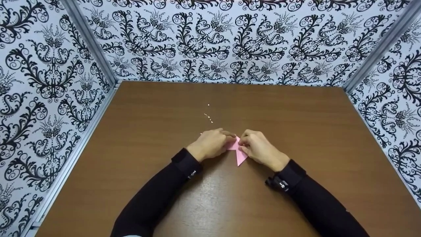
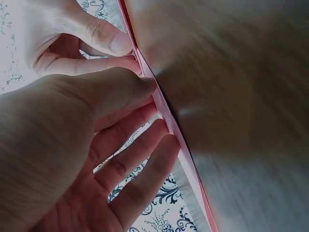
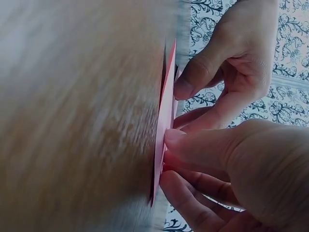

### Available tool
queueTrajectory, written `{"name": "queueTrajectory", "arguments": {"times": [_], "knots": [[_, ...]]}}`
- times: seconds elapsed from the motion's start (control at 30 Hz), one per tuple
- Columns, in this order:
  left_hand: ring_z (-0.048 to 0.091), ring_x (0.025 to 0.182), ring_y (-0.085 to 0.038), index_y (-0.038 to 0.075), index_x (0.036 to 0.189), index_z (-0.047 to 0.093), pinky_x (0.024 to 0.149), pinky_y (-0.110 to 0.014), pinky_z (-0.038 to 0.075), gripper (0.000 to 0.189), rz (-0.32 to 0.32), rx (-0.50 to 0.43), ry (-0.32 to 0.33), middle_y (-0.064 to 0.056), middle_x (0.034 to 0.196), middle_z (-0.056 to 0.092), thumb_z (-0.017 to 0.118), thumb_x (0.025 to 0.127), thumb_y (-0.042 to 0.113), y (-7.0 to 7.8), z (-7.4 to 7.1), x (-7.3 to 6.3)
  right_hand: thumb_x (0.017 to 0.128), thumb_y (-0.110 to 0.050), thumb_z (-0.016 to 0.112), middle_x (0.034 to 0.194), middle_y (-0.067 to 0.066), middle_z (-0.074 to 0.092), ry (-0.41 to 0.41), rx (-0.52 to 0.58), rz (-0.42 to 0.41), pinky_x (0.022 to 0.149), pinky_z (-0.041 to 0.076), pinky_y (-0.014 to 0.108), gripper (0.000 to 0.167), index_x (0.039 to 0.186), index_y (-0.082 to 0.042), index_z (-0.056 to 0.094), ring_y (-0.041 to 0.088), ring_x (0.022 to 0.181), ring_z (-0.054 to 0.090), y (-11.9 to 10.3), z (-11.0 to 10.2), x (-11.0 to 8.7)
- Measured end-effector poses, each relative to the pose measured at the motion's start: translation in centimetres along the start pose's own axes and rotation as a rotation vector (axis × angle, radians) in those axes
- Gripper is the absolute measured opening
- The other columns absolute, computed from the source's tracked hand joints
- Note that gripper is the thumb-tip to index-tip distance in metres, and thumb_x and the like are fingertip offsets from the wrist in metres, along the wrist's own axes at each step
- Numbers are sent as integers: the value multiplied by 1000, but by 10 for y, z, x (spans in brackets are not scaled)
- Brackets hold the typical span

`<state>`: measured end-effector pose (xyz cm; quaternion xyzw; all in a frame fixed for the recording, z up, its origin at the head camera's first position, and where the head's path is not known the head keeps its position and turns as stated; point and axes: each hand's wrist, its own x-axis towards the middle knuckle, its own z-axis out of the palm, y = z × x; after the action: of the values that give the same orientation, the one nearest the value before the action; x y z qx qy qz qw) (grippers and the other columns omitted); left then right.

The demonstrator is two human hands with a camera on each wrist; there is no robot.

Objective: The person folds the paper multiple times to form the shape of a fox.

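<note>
A folded piece of pink paper (image 1: pixel 241 158) lies on the brown table, with one pointed corner toward the person. At its left part is the left hand (image 1: pixel 213 142), its fingertips pressing the paper down. In the left wrist view, the spread fingers (image 2: pixel 145 186) and thumb touch the paper's surface. From the other side, the right hand (image 1: pixel 260 148) pinches the paper between thumb and index finger. The right wrist view shows the right thumb (image 3: pixel 176 137) on the pink sheet (image 3: pixel 166 104), seen nearly edge-on. The hands cover part of the paper.
Small white scraps (image 1: pixel 208 117) lie on the table (image 1: pixel 158 108) beyond the left hand. Walls with a black-and-white scroll pattern (image 1: pixel 213 42) enclose the back and both sides, joined by metal corner rails (image 1: pixel 92 42).
</note>
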<state>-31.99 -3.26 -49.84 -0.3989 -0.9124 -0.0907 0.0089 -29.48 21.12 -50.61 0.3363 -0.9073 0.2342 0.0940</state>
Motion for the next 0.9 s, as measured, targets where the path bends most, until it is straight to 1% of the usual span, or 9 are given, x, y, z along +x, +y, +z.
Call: {"name": "queueTrajectory", "arguments": {"times": [0.17, 0.37, 0.4, 0.5, 0.6, 0.63, 0.73, 0.83, 0.9], "knots": [[77, 142, -29, 21, 152, 81, 101, -53, 73, 37, -8, -10, 1, 5, 163, 77, 77, 115, 20, 1, -1, -1, 95, 5, 91, 102, 16, 82, 15, -8, -6, 82, 72, 45, 7, 101, 1, 90, 31, 93, 83, -1, 0, -2], [79, 139, -31, 16, 147, 84, 106, -54, 72, 34, 11, -87, 31, -1, 157, 81, 77, 114, 15, -4, -2, 0, 98, 4, 89, 103, 16, 83, 15, -8, 0, 83, 73, 47, 5, 102, 1, 89, 32, 95, 84, -3, 0, -3], [79, 137, -28, 16, 145, 85, 107, -51, 71, 32, 24, -95, 46, -1, 156, 82, 78, 114, 17, -13, 9, 4, 98, 4, 89, 104, 17, 83, 15, -7, 1, 84, 73, 47, 5, 103, 2, 89, 32, 96, 84, -3, 0, -2], [82, 131, -29, 12, 138, 87, 107, -51, 71, 27, 48, -135, 57, -5, 145, 86, 80, 112, 13, -16, 7, 4, 99, 4, 89, 105, 18, 83, 19, -13, -9, 82, 73, 46, 5, 104, 2, 89, 32, 95, 84, -4, 1, -3], [84, 122, -30, 9, 130, 87, 104, -51, 71, 22, 49, -172, 70, -9, 132, 89, 81, 110, 10, -20, 4, 2, 99, 7, 87, 104, 18, 82, 27, -23, -20, 79, 72, 43, 6, 102, 2, 89, 31, 94, 83, -4, 2, -4], [84, 120, -33, 6, 130, 87, 103, -53, 71, 22, 35, -188, 66, -11, 128, 89, 81, 109, 6, -15, -7, -3, 98, 7, 87, 104, 18, 82, 31, -26, -24, 78, 72, 43, 7, 101, 1, 89, 30, 93, 83, -4, 3, -4], [85, 119, -35, 6, 133, 87, 104, -53, 71, 25, -17, -202, 80, -13, 127, 88, 81, 109, 6, -20, -10, -5, 97, 9, 87, 104, 18, 82, 39, -27, -26, 78, 72, 42, 8, 98, 1, 88, 30, 93, 84, -4, 3, -4], [84, 121, -36, 7, 136, 87, 105, -55, 71, 27, -84, -190, 82, -15, 129, 86, 83, 110, 9, -26, -15, -7, 97, 9, 87, 104, 18, 82, 45, -29, -25, 78, 73, 43, 8, 98, 1, 88, 31, 93, 84, -5, 3, -4], [84, 121, -35, 8, 133, 89, 105, -55, 71, 25, -131, -171, 80, -15, 129, 86, 85, 109, 12, -30, -20, -9, 97, 9, 87, 104, 19, 82, 49, -26, -25, 78, 73, 44, 8, 99, 2, 89, 32, 93, 84, -5, 3, -4]]}}
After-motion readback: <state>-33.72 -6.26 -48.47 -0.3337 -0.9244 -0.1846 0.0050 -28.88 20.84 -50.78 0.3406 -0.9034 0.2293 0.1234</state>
